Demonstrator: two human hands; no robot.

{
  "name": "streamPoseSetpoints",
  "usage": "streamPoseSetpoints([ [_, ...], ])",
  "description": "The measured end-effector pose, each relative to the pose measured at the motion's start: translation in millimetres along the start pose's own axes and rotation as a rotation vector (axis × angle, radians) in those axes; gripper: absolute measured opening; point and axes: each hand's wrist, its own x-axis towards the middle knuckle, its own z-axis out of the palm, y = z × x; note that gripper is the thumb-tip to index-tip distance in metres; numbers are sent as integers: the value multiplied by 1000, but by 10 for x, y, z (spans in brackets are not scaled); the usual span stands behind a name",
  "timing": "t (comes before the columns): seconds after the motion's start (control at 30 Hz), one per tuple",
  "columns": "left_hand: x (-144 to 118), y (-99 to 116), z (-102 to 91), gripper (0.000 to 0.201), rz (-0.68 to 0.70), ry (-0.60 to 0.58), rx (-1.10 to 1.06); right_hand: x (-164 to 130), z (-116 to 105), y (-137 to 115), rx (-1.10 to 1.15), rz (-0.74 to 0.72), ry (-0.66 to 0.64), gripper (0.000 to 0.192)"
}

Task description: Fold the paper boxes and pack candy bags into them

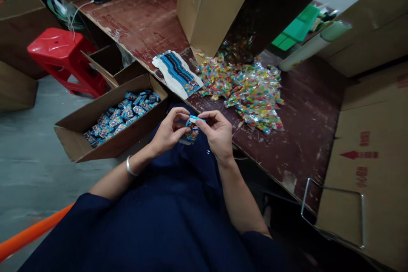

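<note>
A small blue printed packet [191, 134] is held between both hands over my lap. My left hand [170, 129] pinches its left side near the top edge, with a white bangle on that wrist. The fingers and thumb of my right hand [218, 131] grip the blue-and-white upper edge from the other side. On the table ahead lies a fanned stack of flat blue packets [178, 74]. To its right are clear bags of colourful candies [255, 95] in a heap. Whether the held packet has anything inside cannot be seen.
A long cardboard box [111, 155] of blue packets stands at my left, near a red stool [62, 57]. A tall carton [204, 8] stands behind the candy on the dark red table [306, 136]. Large cartons [376, 136] and a metal handle [342, 191] are at right.
</note>
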Motion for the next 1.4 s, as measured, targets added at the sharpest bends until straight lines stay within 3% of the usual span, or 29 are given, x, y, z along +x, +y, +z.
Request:
streamPoseSetpoints([
  [0.27,13,83,-51,54,-12,-104,48,155,-137,13,-42,31,-74,26],
  [0.53,22,47,-87,46,-36,-69,-47,-6,-84,9,-216,-187,-128,20],
  [0.83,17,18,-35,31,-30,-22,58,50,-71,96,-35,-16,-149,25],
  [0.97,24,-27,-101,30,-78,-60,269,105,-88,110,-68,13,-307,22],
  [1.03,32,-67,-128,39,-165,-135,295,183,-250,162,-174,4,-321,25],
  [1.07,38,-84,-135,45,-216,-170,276,234,-386,199,-270,-13,-248,27],
  [1.17,68,-117,-143,62,-330,-192,128,388,-949,349,-783,-56,235,23],
  [1.2,84,-126,-148,62,-359,-164,52,427,-1148,410,-966,-13,320,21],
  [1.3,135,-161,-176,51,-455,-53,-182,473,-1594,600,-1240,106,347,25],
  [1.4,150,-210,-188,43,-542,-38,-285,440,-1713,756,-1296,19,279,23],
])
